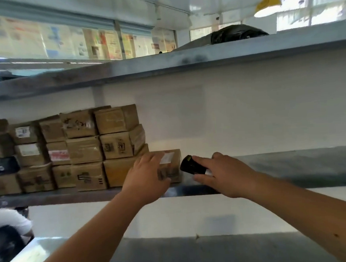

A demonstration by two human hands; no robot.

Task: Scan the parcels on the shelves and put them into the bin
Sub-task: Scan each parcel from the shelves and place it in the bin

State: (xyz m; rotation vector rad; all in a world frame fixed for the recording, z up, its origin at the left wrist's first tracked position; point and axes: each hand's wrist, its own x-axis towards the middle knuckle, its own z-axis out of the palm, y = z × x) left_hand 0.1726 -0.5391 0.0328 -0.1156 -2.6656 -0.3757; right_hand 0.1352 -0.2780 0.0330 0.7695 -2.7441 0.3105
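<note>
Parcels point(68, 153) crowd the left end of the middle shelf point(291, 164), stacked three high right up to its front edge, so most of the job looks undone: I count well over a dozen brown boxes waiting there, and no bin shows anywhere in view. One small box point(171, 164) with a white label sits alone at the right end of the stack, near the front edge, and this seems to be the one in hand. The left hand point(146, 180) lies over its near face, thumb along the lower edge and the other fingers reaching over the top, taking hold of it; how firmly they close on it I cannot tell for sure. The right hand point(221, 175) is wrapped round a black scanner point(192, 167), whose head points left at the box from just beside it. My guess is that the scan is under way or about to be made, with the carry to the bin still to come.

The right half of that shelf is bare metal. A black bag point(237, 34) rests on the top shelf point(164, 62), well apart from the hands. A lower shelf point(195, 251) runs beneath the forearms. A seated person in a white sleeve point(9, 219) is at the far left, below the stack. Nothing blocks the small box itself, though the pile on its left touches it
</note>
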